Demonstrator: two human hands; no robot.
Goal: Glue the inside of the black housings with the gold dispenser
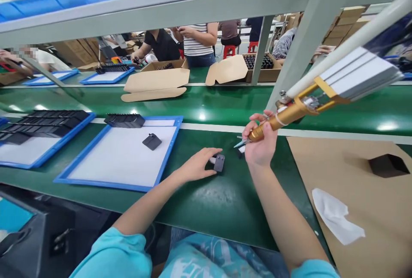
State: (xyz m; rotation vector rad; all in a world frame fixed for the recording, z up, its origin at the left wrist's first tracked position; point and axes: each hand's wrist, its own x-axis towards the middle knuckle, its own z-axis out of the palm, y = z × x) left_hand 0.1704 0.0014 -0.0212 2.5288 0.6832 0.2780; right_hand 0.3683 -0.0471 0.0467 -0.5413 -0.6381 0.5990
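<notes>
My left hand (198,166) holds a small black plastic part (219,163) between thumb and fingers, just above the green work surface. Two small marks show on the part's face. In my right hand (263,143) is a gold-bodied air nipper (286,115), its bluish jaws pointing left toward the part. Under the jaw tips there is a small black and white piece (241,151), partly hidden. To the left, a blue-rimmed white tray (109,158) carries one loose black part (152,141) and a row of black blocks (125,120) along its back edge.
Another blue tray (35,164) with rows of black blocks stands at far left. On the right, cardboard (347,175) bears white tissue (336,216) and a black block (388,165). A shelf beam (193,5) crosses overhead. People work beyond the green line, beside open cartons (157,78).
</notes>
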